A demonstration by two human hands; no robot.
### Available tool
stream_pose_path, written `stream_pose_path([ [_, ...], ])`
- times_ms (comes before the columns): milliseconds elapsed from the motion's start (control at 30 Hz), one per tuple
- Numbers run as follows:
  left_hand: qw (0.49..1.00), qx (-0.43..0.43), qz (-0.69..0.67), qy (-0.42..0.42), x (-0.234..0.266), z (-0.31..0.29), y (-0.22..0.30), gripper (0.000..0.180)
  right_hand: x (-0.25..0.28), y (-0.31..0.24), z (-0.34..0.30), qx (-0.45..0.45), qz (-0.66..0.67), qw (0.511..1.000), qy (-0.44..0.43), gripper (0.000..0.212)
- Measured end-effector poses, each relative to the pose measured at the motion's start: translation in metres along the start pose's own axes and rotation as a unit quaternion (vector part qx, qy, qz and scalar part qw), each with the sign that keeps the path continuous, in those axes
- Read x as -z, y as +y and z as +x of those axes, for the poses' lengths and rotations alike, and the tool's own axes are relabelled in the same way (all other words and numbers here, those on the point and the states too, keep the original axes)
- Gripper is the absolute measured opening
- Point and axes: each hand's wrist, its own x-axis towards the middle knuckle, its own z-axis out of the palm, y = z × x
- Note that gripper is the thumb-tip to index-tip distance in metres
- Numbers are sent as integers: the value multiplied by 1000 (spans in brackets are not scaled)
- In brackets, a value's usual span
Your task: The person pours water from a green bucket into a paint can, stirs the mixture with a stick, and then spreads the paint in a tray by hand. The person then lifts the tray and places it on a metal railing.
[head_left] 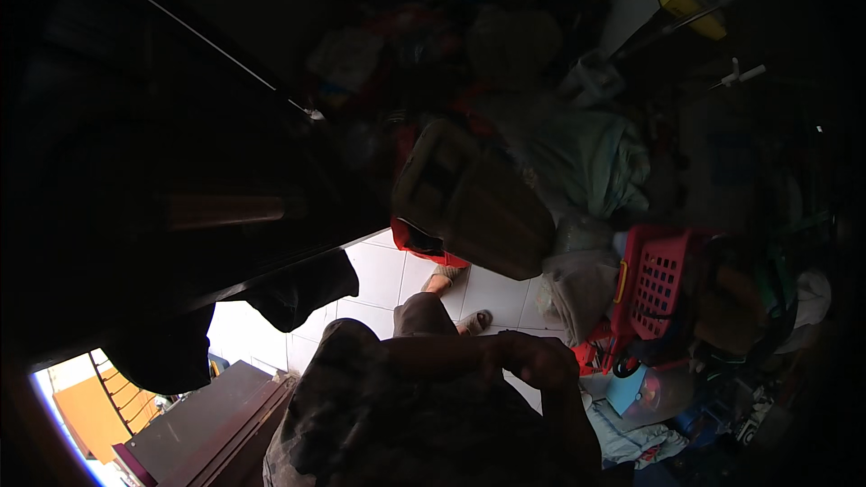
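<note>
My left forearm crosses in front of my body from the left, and my left hand (492, 356) meets my right hand (548, 362) at the lower middle. Both are dark silhouettes against the floor. Their fingers blend together in shadow, so I cannot make out whether anything is between them. Just right of the hands stands a red plastic basket (651, 284) with square holes. Beyond them leans a brownish, boxy padded thing (478, 203), its kind unclear in the gloom. A grey cloth (577, 293) hangs or lies between it and the basket.
White floor tiles (379, 271) show below, with my sandalled foot (475, 321) on them. Dark cloths (307, 289) hang at left, above a dark cabinet (203, 424). Heaped bags and a pale green cloth (600, 162) fill the far side. A whitish bag (631, 433) lies lower right.
</note>
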Motion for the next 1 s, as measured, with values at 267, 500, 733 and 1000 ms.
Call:
stream_pose_path([
  [267, 999, 31, 21, -16, -11, 29, 10, 52, 13, -36, 20, 9, -63, 998, 27, 68],
  [500, 997, 55, 50, -24, -22, 38, 7, 51, 12, -39, 12, 29, -68, 996, 51, 67],
  [733, 994, 72, 71, -33, -26, 39, 4, 50, 2, -31, 8, 53, -64, 994, 69, 65],
  [1000, 989, 90, 110, -51, -39, 38, -7, 50, -19, -30, -5, 93, -71, 987, 112, 64],
])
